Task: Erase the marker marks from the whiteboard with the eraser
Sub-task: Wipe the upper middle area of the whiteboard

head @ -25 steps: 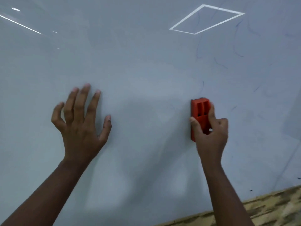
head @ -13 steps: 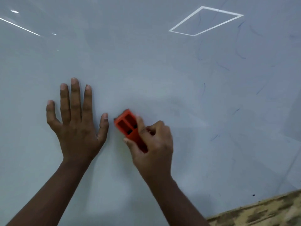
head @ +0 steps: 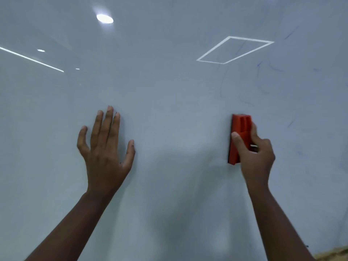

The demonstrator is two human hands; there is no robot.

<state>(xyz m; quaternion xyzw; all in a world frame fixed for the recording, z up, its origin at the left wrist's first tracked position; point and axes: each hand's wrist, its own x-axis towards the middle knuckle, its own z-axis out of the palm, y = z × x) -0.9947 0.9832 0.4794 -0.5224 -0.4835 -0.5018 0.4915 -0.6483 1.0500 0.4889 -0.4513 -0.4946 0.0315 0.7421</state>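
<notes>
The whiteboard (head: 169, 91) fills nearly the whole view. My right hand (head: 254, 155) grips an orange-red eraser (head: 239, 132), which stands upright against the board at centre right. Faint blue marker marks (head: 263, 85) streak the board above and to the right of the eraser. My left hand (head: 105, 149) rests flat on the board at centre left with its fingers straight and spread, well apart from the eraser.
A strip of mottled wooden surface (head: 333, 254) shows at the bottom right corner, below the board's edge. Reflections of ceiling lights (head: 104, 18) and a bright square outline (head: 235, 49) lie on the glossy upper board.
My right hand swept the eraser from beside my left thumb back to the right and turned it upright. The view tilted upward, so less of the wooden strip shows.
</notes>
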